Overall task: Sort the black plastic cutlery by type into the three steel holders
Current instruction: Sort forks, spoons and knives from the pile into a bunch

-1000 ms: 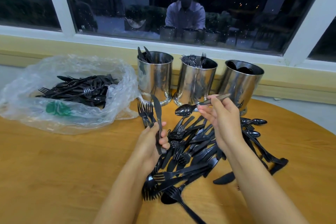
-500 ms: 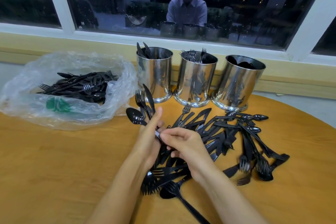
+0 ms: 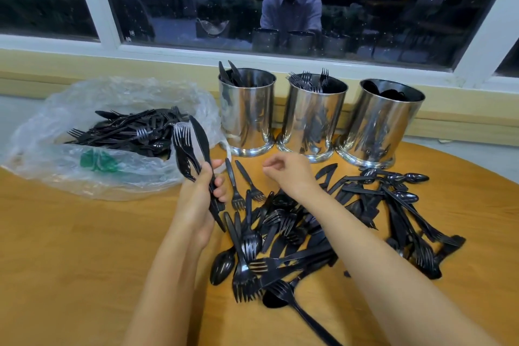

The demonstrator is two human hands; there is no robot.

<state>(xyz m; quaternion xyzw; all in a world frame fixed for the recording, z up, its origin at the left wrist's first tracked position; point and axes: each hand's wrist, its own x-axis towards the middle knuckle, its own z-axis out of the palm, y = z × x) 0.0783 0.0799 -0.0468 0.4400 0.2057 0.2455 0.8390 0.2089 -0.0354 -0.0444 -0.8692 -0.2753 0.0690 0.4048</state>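
Over the pile (image 3: 280, 223), left hand (image 3: 200, 195) grips cutlery (image 3: 201, 138); right hand (image 3: 289, 174) has withdrawn, curled empty.

Left hand (image 3: 196, 202) gripping cutlery (image 3: 193, 146), right hand (image 3: 288, 175) curled

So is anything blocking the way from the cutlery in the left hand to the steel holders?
Nothing visible. The cutlery in the left hand has open space up to the holders; the plastic bag lies off to the side.
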